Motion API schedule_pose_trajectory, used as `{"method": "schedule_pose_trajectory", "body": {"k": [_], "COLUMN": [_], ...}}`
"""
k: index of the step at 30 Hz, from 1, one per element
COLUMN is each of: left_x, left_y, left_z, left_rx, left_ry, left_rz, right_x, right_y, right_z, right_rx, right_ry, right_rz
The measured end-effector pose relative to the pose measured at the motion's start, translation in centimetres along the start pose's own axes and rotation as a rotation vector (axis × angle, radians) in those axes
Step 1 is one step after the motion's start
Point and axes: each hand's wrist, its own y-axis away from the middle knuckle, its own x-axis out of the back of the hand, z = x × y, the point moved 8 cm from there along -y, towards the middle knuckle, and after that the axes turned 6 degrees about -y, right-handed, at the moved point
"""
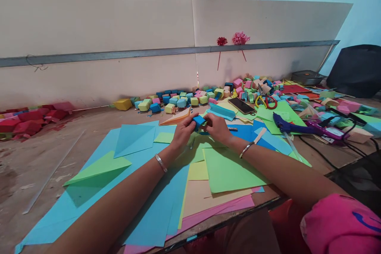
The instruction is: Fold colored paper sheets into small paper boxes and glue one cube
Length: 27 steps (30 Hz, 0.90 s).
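Note:
Between my two hands is a small blue paper box, held above the coloured sheets. My left hand grips its left side with thumb and fingers. On the other side, the fingers of my right hand are pinched together at the box's right edge, partly hiding it. Under the hands lie green paper and large light blue sheets. A folded light blue piece and a folded orange piece rest just beyond my fingers.
Several small paper boxes line the wall. A phone, scissors and a purple glue gun with black cables lie to the right. Red paper boxes are piled at far left, near a clear glue stick.

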Motion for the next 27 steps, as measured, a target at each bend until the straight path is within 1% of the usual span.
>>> {"method": "schedule_pose_trajectory", "body": {"k": [3, 6, 8, 12, 14, 16, 17, 19, 21, 22, 25, 27], "left_x": [-0.1, -0.1, 0.1, 1.0, 1.7, 2.8, 3.4, 4.6, 5.6, 6.0, 6.7, 6.8], "left_y": [-0.2, -0.3, -0.4, -0.4, -0.6, -1.0, -1.3, -2.2, -3.4, -4.1, -6.6, -8.3], "left_z": [0.1, 0.4, 0.7, 0.6, 0.7, 1.2, 1.5, 2.3, 2.9, 3.1, 3.4, 3.4], "left_rx": [-0.016, -0.027, -0.038, 0.009, 0.031, 0.021, 0.011, -0.004, -0.015, -0.020, -0.036, -0.052], "left_ry": [0.002, -0.012, -0.021, -0.005, -0.007, -0.026, -0.040, -0.070, -0.097, -0.112, -0.168, -0.208], "left_rz": [-0.021, -0.037, -0.026, 0.034, 0.088, 0.158, 0.190, 0.242, 0.263, 0.267, 0.278, 0.281], "right_x": [0.3, 0.3, 0.1, -0.2, -0.2, -0.4, -0.8, -2.0, -3.5, -4.0, -4.9, -5.2], "right_y": [0.0, -0.1, 0.0, 0.0, 0.1, 0.3, 0.5, 1.1, 1.8, 2.1, 2.6, 2.6], "right_z": [0.3, 0.2, 0.1, 0.4, 0.4, 0.2, -0.1, -1.1, -2.0, -2.3, -2.8, -2.8], "right_rx": [-0.019, -0.030, -0.042, -0.073, -0.065, -0.039, -0.010, 0.076, 0.173, 0.204, 0.253, 0.274], "right_ry": [0.051, 0.046, 0.031, 0.043, 0.074, 0.097, 0.118, 0.185, 0.277, 0.307, 0.347, 0.369], "right_rz": [0.015, 0.002, -0.009, -0.021, -0.013, -0.015, -0.038, -0.131, -0.249, -0.286, -0.337, -0.358]}}
